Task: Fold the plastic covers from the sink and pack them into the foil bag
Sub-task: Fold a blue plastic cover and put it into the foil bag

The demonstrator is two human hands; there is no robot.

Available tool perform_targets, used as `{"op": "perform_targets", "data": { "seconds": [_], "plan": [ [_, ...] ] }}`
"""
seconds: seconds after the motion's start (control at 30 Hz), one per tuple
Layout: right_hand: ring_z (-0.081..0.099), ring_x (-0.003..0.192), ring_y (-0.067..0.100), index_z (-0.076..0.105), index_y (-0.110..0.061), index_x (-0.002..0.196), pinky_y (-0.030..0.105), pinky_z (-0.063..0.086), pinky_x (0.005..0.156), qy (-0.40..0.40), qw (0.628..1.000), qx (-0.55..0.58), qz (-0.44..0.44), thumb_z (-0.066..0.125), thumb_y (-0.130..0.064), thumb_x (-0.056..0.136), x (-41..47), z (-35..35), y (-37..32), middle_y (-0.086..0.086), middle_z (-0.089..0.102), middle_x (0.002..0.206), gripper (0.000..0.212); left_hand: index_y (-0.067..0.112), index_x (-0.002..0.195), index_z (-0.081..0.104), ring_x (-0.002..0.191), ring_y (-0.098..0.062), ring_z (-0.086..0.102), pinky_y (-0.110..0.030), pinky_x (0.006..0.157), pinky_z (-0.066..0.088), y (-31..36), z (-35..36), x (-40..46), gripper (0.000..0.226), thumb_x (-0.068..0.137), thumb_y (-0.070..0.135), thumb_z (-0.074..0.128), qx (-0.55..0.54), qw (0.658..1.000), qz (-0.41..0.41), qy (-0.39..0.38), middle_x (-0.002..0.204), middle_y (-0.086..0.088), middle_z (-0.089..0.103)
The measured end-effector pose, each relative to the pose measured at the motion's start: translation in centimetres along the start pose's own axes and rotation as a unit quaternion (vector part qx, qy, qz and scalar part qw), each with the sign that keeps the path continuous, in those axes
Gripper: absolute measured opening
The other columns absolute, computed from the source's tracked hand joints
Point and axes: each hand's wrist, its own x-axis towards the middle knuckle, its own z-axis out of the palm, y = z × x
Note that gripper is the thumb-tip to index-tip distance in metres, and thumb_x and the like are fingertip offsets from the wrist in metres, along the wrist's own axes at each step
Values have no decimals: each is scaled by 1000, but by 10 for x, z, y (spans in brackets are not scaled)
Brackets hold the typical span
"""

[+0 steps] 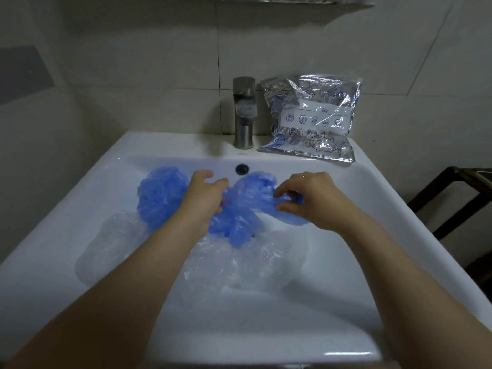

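Observation:
A crumpled blue plastic cover (247, 206) lies across the middle of the white sink (111, 161). My left hand (206, 195) grips its left part and my right hand (308, 198) pinches its right end between thumb and fingers. A second blue cover (159, 195) sits bunched at the left behind my left hand. Clear plastic covers (239, 265) lie crumpled on the basin floor below, another (114, 241) at the left. The silver foil bag (311, 118), printed with fish drawings, leans against the wall on the sink's back right ledge.
A steel tap (243, 113) stands at the back centre, beside the foil bag. The overflow hole (241, 169) is just beyond my hands. A dark metal rack (452, 198) stands to the right of the sink. Tiled walls close in behind and left.

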Motion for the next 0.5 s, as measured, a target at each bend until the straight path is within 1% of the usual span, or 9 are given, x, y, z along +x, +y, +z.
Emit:
{"op": "perform_targets", "data": {
  "seconds": [0.07,0.1,0.17,0.2,0.27,0.33,0.4,0.47,0.5],
  "plan": [
    [43,76,10,69,-26,94,26,25,84,-69,996,-63,7,69,-38,78,-2,-4,-1,-11,52,73,20,23,124,50,77,-17,51,-26,68,42,-1,0,-3,35,91,13,54,100,991,88,6,104,-6,54],
    [44,77,11,69,-27,91,26,24,84,-93,992,-84,4,68,-39,77,-2,-3,-3,-9,54,74,19,24,116,56,81,-14,51,-23,70,42,1,0,-8,30,90,9,53,148,978,146,-1,111,-4,52],
    [50,75,18,70,-18,84,27,29,80,-80,993,-91,-9,64,-39,77,-2,0,-5,-1,61,75,24,24,98,63,87,-1,50,-15,79,41,5,4,-20,30,88,-1,51,210,941,256,-68,110,2,51],
    [53,74,20,71,-11,83,26,32,74,-56,997,-57,-11,64,-37,77,-1,1,-4,4,63,75,27,22,95,64,90,8,49,-9,83,38,5,7,-26,31,86,-5,50,226,921,293,-120,107,4,50],
    [50,64,6,68,-3,79,17,31,62,-22,997,65,-18,66,-30,81,-1,1,-7,8,59,67,27,15,104,62,87,17,48,3,76,33,2,13,-34,25,89,-1,51,254,895,305,-205,109,4,51],
    [45,63,1,68,-4,75,15,32,61,5,990,135,-30,59,-30,81,-1,-2,-9,0,50,63,29,10,117,57,101,6,51,3,76,32,-4,16,-33,25,92,13,54,289,883,283,-238,121,0,50],
    [44,72,6,72,-12,82,25,35,74,4,994,105,-26,54,-37,84,-2,-5,-7,-1,57,71,30,10,120,58,121,-9,43,-5,89,29,-10,14,-25,34,91,27,58,340,865,271,-250,132,1,44],
    [45,79,14,71,-17,82,33,31,85,-29,999,28,-11,53,-43,89,-5,-11,-5,-2,62,75,32,12,108,65,129,-14,36,-17,99,27,-9,6,-17,32,87,37,62,401,847,263,-230,139,3,41],
    [46,77,17,69,-14,77,31,29,84,-45,999,20,5,51,-47,89,-6,-15,-3,0,60,69,39,15,103,67,130,-16,34,-21,102,28,-8,1,-12,34,84,43,63,440,833,262,-210,139,3,42]
  ]
}}
